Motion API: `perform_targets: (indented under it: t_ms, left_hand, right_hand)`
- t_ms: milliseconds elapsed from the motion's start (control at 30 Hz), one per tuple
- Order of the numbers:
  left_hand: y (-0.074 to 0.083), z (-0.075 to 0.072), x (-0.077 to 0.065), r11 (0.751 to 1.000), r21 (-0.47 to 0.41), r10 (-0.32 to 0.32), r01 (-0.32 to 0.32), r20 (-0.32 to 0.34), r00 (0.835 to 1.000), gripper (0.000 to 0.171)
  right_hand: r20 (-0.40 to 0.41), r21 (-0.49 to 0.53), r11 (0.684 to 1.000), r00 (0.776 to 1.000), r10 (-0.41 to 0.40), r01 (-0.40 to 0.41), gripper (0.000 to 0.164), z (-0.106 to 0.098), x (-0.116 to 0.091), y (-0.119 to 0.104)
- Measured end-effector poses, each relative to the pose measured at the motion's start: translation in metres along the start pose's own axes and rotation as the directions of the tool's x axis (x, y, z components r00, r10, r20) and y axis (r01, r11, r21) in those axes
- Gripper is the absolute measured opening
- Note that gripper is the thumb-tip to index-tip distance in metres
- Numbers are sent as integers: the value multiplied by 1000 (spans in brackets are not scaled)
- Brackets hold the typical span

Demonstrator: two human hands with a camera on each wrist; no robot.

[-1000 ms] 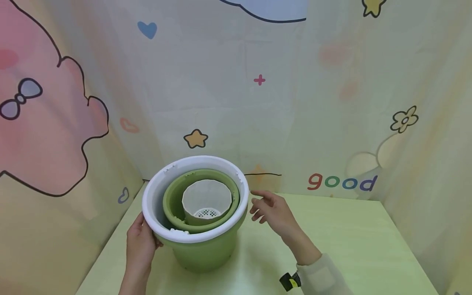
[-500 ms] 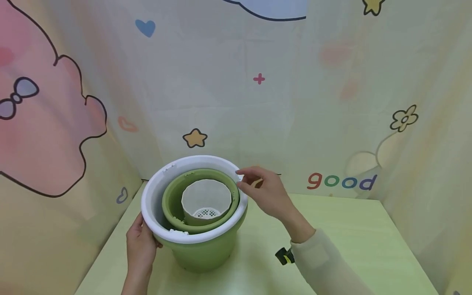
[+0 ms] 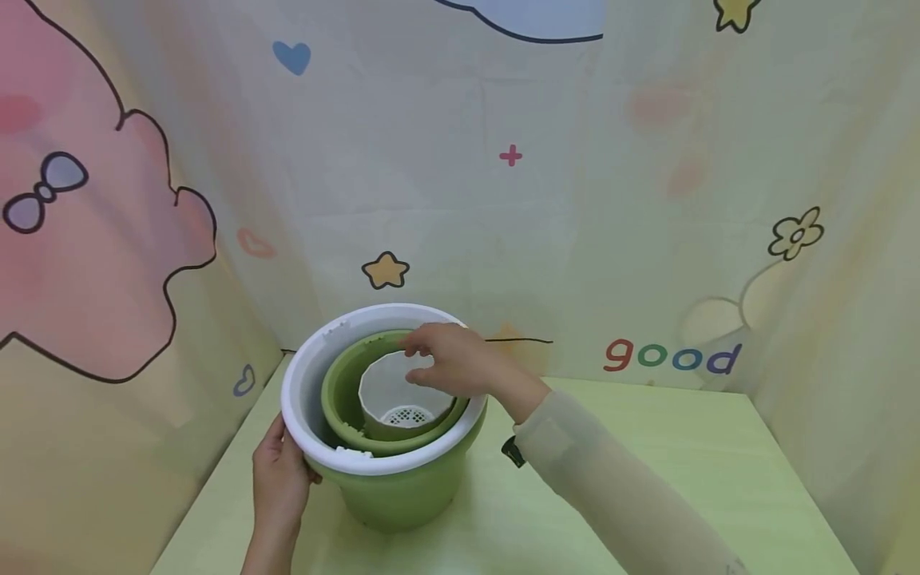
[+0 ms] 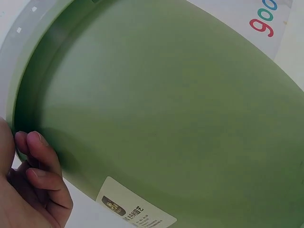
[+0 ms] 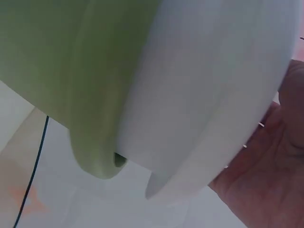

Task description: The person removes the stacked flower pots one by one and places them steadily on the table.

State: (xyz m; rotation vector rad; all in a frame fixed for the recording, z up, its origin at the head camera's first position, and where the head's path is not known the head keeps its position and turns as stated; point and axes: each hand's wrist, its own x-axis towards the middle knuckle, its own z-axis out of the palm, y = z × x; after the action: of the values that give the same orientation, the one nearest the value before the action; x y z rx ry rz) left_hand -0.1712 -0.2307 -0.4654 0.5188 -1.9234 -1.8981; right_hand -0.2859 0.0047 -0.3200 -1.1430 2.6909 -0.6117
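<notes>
Several flowerpots stand nested in one another, left of the middle in the head view. The outermost is a large green pot (image 3: 402, 499). Inside its mouth is a white-rimmed pot (image 3: 303, 399), then a smaller green pot (image 3: 343, 383), then a small whitish pot (image 3: 384, 379) with a perforated bottom. My left hand (image 3: 279, 479) grips the outer rim at the left; its fingertips (image 4: 38, 140) curl under the rim in the left wrist view. Above the small pot's right side is my right hand (image 3: 460, 359), thumb and fingers apart, holding nothing that I can see.
The pots stand on a pale green tabletop (image 3: 647, 471). A printed curtain (image 3: 539, 263) hangs behind and at both sides. A paper label (image 4: 135, 209) is stuck on the large pot's outer wall.
My right hand has moved left, from beside the pots, across the rim to over the small pot. My left hand keeps its grip on the rim, and the pots stay where they were.
</notes>
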Motion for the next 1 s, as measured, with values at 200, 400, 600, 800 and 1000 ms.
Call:
perform_targets:
  t_ms: [200, 400, 600, 800, 1000]
  left_hand:
    - [-2, -1, 2, 1000, 6, -6, 6, 7, 1000, 44]
    - [-3, -2, 2, 1000, 6, -12, 12, 15, 1000, 43]
    - [-2, -2, 1, 1000, 9, -10, 10, 24, 1000, 41]
    - [-1, -3, 0, 1000, -4, -15, 15, 31, 999, 41]
    - [0, -3, 0, 1000, -18, -17, 17, 39, 999, 41]
  right_hand:
    - [159, -142, 990, 987, 20, 3, 51, -2, 19, -5]
    - [250, -196, 981, 966, 66, -16, 53, -1, 33, -8]
    - [314, -242, 969, 941, 127, -50, 59, 8, 40, -5]
    - [312, -301, 952, 938, 152, -54, 61, 15, 45, -2]
    - [289, -327, 945, 950, 119, -19, 56, 17, 49, -1]
